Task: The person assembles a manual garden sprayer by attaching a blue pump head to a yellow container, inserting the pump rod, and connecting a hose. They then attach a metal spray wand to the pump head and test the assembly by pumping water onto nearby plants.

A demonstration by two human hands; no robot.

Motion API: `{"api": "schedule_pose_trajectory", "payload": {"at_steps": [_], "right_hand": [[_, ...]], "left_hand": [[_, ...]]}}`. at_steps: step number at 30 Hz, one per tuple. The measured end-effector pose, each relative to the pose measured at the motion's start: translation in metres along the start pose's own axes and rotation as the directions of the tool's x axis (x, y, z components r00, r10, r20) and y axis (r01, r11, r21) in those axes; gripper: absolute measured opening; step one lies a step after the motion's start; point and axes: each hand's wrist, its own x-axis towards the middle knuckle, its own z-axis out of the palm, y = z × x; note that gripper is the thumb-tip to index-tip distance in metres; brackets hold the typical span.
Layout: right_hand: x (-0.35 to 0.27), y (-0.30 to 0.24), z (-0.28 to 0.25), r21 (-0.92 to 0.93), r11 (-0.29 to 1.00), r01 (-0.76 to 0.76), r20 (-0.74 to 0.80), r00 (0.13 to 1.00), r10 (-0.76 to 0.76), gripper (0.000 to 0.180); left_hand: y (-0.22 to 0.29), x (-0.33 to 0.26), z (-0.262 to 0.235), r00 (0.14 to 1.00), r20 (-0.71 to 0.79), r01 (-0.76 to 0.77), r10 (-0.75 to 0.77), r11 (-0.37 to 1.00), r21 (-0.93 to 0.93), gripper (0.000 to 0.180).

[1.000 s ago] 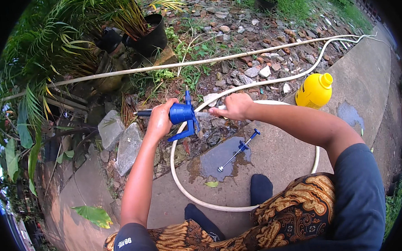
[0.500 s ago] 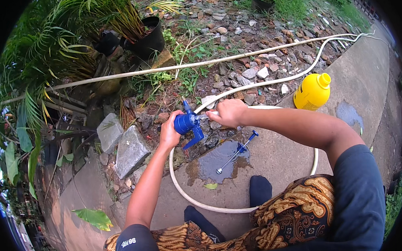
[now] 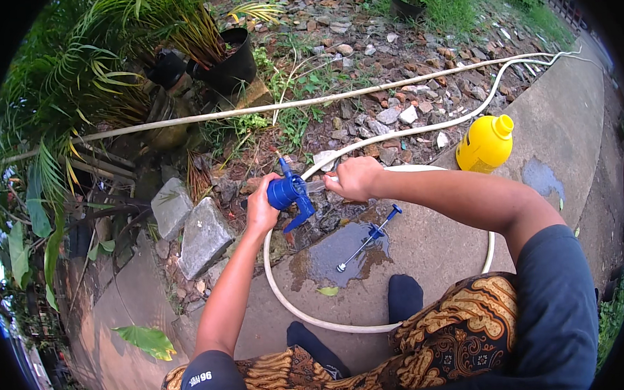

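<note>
A blue spray-bottle head [image 3: 288, 193] with nozzle and trigger is gripped around its body by my left hand [image 3: 260, 206]. Opposite it, my right hand [image 3: 354, 179] is closed on the end of a cream hose [image 3: 413, 168]. Clear water seems to run from that end onto the sprayer head. Below my hands, a pump plunger [image 3: 368, 239] with a blue handle and thin metal rod lies on wet concrete. Further right, a yellow bottle [image 3: 484, 145] stands with its mouth uncapped.
The hose loops over the concrete path [image 3: 434, 238] around my feet and runs off to the upper right. Rubble and a grey stone block [image 3: 205, 237] border the path on the left. Potted palms [image 3: 224, 62] stand beyond, and a fallen leaf [image 3: 145, 342] lies at lower left.
The sprayer head has tilted slightly in my left hand, its nozzle shifting a little leftward. My right hand with the hose has barely moved. The plunger and yellow bottle stay put.
</note>
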Motion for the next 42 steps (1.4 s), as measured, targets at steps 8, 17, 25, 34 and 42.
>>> {"api": "schedule_pose_trajectory", "payload": {"at_steps": [8, 17, 25, 34, 42], "right_hand": [[-0.001, 0.000, 0.000, -0.003, 1.000, 0.022, -0.013, 1.000, -0.022, 0.072], [-0.002, -0.002, -0.003, -0.011, 1.000, 0.010, 0.007, 1.000, -0.010, 0.070], [-0.002, -0.003, -0.004, -0.015, 1.000, -0.013, 0.052, 0.999, 0.014, 0.067], [-0.001, -0.005, -0.007, -0.007, 1.000, -0.029, 0.077, 0.997, 0.030, 0.066], [0.002, 0.000, -0.007, -0.008, 0.996, -0.090, 0.031, 0.995, 0.091, 0.068]], "left_hand": [[-0.001, -0.001, -0.001, 0.999, -0.023, -0.038, 0.039, 0.999, 0.011, 0.051], [0.000, -0.001, -0.002, 1.000, -0.003, -0.012, 0.012, 0.999, 0.032, 0.050], [-0.004, -0.002, 0.000, 0.999, -0.012, -0.035, 0.035, 0.999, 0.019, 0.051], [-0.003, -0.003, -0.001, 1.000, 0.023, 0.004, -0.004, 1.000, -0.007, 0.050], [-0.015, -0.002, 0.015, 0.989, -0.012, 0.140, -0.147, 0.962, -0.235, 0.051]]}}
